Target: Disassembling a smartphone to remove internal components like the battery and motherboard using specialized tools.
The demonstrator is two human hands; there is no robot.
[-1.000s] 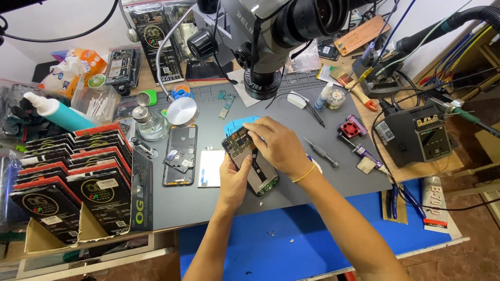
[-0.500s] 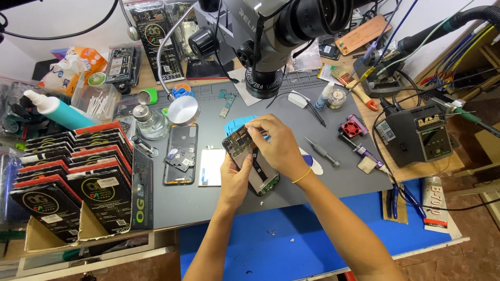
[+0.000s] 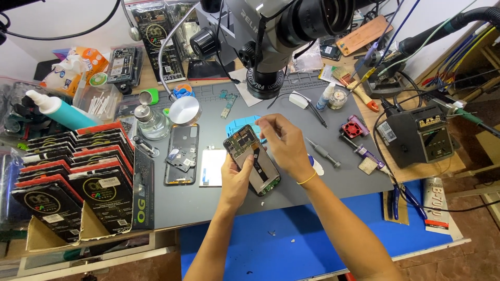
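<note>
An opened phone (image 3: 249,156) with its back off and its circuit boards showing is tilted above the grey work mat (image 3: 219,208). My left hand (image 3: 237,179) holds it from below, thumb on its lower half. My right hand (image 3: 284,145) hovers over the phone's right side, fingertips pinched together near its top edge; whether they hold a small part I cannot tell. A yellow band circles my right wrist. A blue pad (image 3: 237,125) lies just behind the phone.
A microscope (image 3: 276,36) hangs over the mat's back. A black phone frame (image 3: 182,153) and a white panel (image 3: 212,166) lie to the left. Black-and-red boxes (image 3: 73,177) stand at the left, a soldering station (image 3: 419,138) at the right, with a screwdriver (image 3: 323,152) and pliers (image 3: 398,200).
My right hand has lifted off the phone's upper end and drawn slightly right, its fingers now pinched. The left hand still holds the phone in the same place.
</note>
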